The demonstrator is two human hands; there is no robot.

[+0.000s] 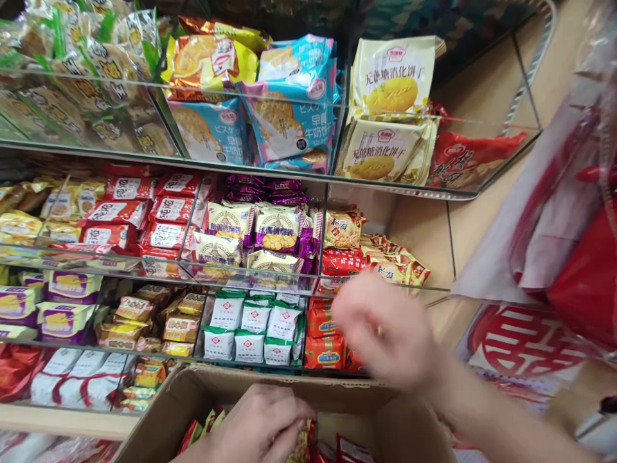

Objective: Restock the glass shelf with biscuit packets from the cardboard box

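Red wrapped packets [354, 449] lie in the open carton [402, 421], below the shelves. Left hand [265, 418] bent over them, fingertips hidden; cannot tell whether clamped on one. Right hand [385, 328] blurred, fingers curled, before the red-and-yellow snacks [342, 231] behind a clear shelf lip [270, 280]; cannot tell if it holds anything. Judgement: light pinch on wrappers, no squeezing, wrist kept clear of the lip.

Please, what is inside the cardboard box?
In the box, some packets with red and yellow-green wrapping show. The left hand covers part of the inside; what lies beneath cannot be seen.
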